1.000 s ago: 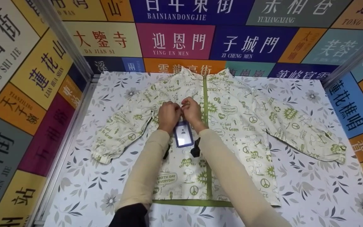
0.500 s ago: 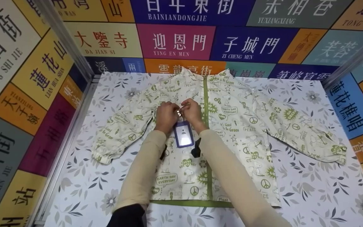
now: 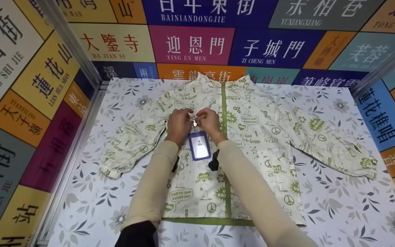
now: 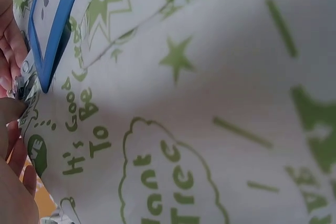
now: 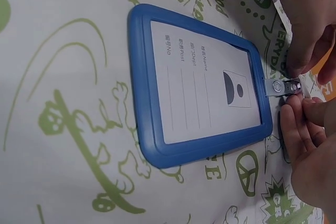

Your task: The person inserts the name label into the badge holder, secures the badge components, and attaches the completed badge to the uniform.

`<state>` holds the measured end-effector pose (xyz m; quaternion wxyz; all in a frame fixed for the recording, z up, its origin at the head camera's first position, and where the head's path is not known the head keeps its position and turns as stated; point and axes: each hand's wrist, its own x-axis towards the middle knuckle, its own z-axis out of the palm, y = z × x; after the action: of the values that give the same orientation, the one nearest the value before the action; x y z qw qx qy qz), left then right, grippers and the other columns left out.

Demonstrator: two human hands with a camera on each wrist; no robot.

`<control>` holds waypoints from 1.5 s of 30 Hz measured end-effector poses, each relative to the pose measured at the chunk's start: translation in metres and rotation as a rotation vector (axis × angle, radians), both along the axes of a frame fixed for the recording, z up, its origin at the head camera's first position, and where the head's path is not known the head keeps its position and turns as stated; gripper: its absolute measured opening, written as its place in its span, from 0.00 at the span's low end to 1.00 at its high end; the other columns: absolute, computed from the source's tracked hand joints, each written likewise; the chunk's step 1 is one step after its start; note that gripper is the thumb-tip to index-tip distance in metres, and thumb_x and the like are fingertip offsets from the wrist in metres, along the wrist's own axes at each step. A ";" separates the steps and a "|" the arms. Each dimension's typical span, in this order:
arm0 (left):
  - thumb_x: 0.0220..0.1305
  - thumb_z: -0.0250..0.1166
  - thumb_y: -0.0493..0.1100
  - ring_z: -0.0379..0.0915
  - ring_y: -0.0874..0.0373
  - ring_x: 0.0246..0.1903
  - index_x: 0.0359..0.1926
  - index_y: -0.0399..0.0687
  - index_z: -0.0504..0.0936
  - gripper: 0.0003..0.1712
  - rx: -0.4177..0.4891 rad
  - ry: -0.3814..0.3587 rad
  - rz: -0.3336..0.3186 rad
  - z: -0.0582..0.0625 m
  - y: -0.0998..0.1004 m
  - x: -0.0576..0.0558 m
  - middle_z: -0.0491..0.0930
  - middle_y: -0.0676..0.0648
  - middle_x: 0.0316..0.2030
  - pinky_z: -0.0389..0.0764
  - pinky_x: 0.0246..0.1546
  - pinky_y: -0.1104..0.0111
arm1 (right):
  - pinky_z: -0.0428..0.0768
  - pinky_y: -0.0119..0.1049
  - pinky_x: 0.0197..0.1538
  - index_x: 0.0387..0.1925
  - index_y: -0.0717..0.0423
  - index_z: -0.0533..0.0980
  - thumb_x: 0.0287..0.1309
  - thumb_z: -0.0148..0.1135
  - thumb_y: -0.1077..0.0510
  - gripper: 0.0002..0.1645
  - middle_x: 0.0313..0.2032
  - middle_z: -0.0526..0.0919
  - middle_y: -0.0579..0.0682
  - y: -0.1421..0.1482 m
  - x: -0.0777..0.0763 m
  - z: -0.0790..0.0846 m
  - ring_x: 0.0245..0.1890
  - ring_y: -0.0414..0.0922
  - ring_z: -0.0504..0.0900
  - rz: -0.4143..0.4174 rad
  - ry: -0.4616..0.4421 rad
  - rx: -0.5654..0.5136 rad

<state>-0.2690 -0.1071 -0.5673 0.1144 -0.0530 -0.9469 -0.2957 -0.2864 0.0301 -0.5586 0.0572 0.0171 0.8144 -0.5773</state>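
A white jacket (image 3: 249,164) with green cartoon print lies spread out, its front up. On its chest lies a blue-framed ID badge holder (image 3: 200,146). A metal badge clip (image 5: 292,86) on a clear strap sits at the holder's top, at a raised fold of cloth. My left hand (image 3: 179,125) pinches the cloth on the left of the clip, thumb tip close to the metal. From the other side my right hand (image 3: 209,122) pinches cloth between thumb and fingers, right at the clip's end. The clip's jaws are partly hidden by fingertips.
The jacket's sleeves (image 3: 327,139) stretch out to both sides on a floral-covered table (image 3: 348,206). Panels with coloured street-name tiles (image 3: 190,44) stand behind and on both sides. A metal frame rail (image 3: 77,144) runs along the left edge.
My left hand has shifted slightly left, away from the clip, so the metal now shows between the hands. My right hand and the badge holder have hardly moved.
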 end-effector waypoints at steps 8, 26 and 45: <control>0.61 0.68 0.38 0.72 0.45 0.45 0.49 0.53 0.87 0.15 -0.024 0.019 -0.069 0.000 -0.005 -0.001 0.80 0.43 0.42 0.74 0.50 0.52 | 0.83 0.34 0.33 0.39 0.68 0.80 0.58 0.51 0.76 0.13 0.33 0.85 0.62 0.001 -0.001 -0.003 0.29 0.46 0.83 -0.002 -0.021 -0.045; 0.60 0.70 0.39 0.70 0.46 0.44 0.42 0.47 0.90 0.09 -0.071 0.046 -0.123 0.000 -0.009 -0.004 0.79 0.43 0.40 0.72 0.50 0.50 | 0.85 0.35 0.36 0.40 0.65 0.82 0.60 0.54 0.73 0.12 0.38 0.87 0.62 0.002 0.001 -0.005 0.33 0.49 0.85 0.019 -0.013 0.039; 0.64 0.67 0.44 0.68 0.50 0.41 0.40 0.49 0.90 0.08 -0.063 0.010 -0.085 -0.011 -0.004 -0.003 0.79 0.46 0.36 0.70 0.50 0.56 | 0.75 0.25 0.27 0.37 0.60 0.84 0.57 0.58 0.70 0.11 0.32 0.87 0.57 0.000 0.005 -0.015 0.25 0.37 0.78 -0.051 0.053 0.131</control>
<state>-0.2716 -0.1116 -0.5781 0.1046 -0.0984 -0.9521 -0.2701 -0.2813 0.0298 -0.5740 0.0196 0.0262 0.8508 -0.5244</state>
